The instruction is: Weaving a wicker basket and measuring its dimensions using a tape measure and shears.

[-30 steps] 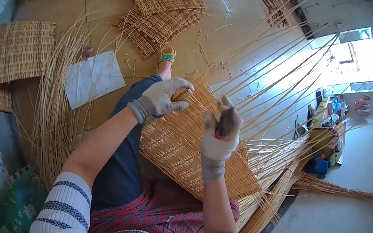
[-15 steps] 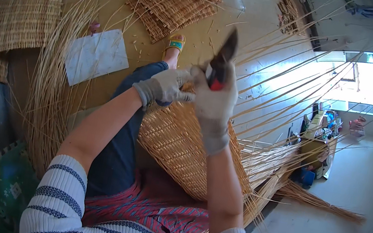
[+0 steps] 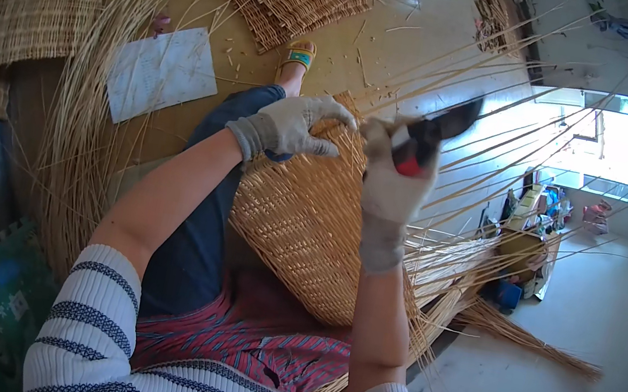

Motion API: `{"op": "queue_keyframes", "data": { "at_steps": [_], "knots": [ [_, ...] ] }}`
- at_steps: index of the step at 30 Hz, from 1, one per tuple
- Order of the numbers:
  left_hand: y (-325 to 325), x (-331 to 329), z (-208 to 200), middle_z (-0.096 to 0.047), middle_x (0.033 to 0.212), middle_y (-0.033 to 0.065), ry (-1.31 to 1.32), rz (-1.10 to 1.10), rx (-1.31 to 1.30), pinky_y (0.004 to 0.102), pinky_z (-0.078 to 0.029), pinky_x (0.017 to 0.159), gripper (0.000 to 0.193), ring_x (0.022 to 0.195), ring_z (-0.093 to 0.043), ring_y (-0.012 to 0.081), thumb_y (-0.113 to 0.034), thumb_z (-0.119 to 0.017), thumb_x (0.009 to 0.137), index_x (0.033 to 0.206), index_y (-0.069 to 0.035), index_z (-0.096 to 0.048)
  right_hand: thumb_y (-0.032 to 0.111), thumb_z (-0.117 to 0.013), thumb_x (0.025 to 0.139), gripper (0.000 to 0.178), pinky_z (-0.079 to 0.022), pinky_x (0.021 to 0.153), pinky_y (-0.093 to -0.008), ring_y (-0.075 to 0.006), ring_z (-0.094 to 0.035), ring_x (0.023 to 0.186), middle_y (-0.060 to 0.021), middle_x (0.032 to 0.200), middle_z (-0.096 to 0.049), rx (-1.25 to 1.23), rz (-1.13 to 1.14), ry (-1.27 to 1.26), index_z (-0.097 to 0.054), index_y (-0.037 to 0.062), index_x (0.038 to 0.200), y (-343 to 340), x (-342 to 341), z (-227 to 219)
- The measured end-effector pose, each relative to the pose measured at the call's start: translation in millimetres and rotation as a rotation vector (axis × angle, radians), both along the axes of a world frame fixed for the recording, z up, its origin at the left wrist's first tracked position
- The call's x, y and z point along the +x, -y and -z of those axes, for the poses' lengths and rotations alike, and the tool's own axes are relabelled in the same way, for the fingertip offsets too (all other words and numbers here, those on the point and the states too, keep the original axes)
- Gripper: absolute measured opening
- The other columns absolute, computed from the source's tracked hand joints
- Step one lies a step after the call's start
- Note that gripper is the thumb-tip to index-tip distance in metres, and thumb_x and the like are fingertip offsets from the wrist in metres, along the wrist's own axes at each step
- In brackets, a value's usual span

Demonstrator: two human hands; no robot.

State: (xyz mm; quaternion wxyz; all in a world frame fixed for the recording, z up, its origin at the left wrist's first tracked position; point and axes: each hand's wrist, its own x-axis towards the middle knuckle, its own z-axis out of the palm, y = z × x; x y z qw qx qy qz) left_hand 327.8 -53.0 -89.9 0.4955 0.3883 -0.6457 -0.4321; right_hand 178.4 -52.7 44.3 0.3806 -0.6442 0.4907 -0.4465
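Observation:
A woven wicker piece [image 3: 300, 227] lies across my lap, with long loose canes [image 3: 501, 137] fanning out from its right side. My left hand [image 3: 292, 127], in a pale work glove, rests at its far end. Thumb and fingers there are apart in a curve, with weave showing between them. Gloved too, my right hand [image 3: 396, 181] is closed around a cutting tool [image 3: 429, 137] with a red-and-black handle. Its dark blade points up and right above the canes and is blurred; its exact kind is unclear.
Finished woven panels [image 3: 305, 10] lie on the floor ahead, and more panels [image 3: 35, 13] at the left. Beside those are a bundle of loose canes [image 3: 85, 114] and a white sheet [image 3: 163, 75]. Another cane bundle [image 3: 532, 339] lies right, near a cluttered shelf [image 3: 527, 250].
My right hand has moved right and slightly down, swinging the blade from upright toward the right. The left hand has shifted slightly right and up, its thumb and fingers now wider apart.

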Motion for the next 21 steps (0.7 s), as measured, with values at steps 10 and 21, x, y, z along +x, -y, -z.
{"op": "queue_keyframes", "data": {
  "at_steps": [10,21],
  "knots": [
    [1.6,-3.1,19.6,-0.063,0.131,0.0122,0.016,-0.049,0.136,0.0339,-0.043,0.107,0.059,0.127,-0.057,0.0264,-0.037,-0.083,0.085,0.131,-0.008,-0.059,0.002,-0.074,0.089,0.029,-0.053,0.079,-0.0243,-0.0063,-0.062,0.086,-0.0013,0.093,-0.069,0.050,-0.225,-0.063,-0.060,0.0042,0.113,17.3,32.9,-3.3],
    [1.2,-4.5,7.3,-0.070,0.115,0.0063,-0.066,-0.051,0.049,0.0320,-0.047,0.101,0.050,0.112,-0.064,0.0187,-0.028,-0.087,0.080,0.122,-0.013,-0.064,-0.006,-0.071,0.088,0.025,-0.054,0.075,-0.0254,-0.0109,-0.066,0.086,-0.0039,0.094,-0.068,0.027,-0.003,0.063,-0.059,0.0055,0.107,-28.0,-11.2,-0.4]
  ]
}}
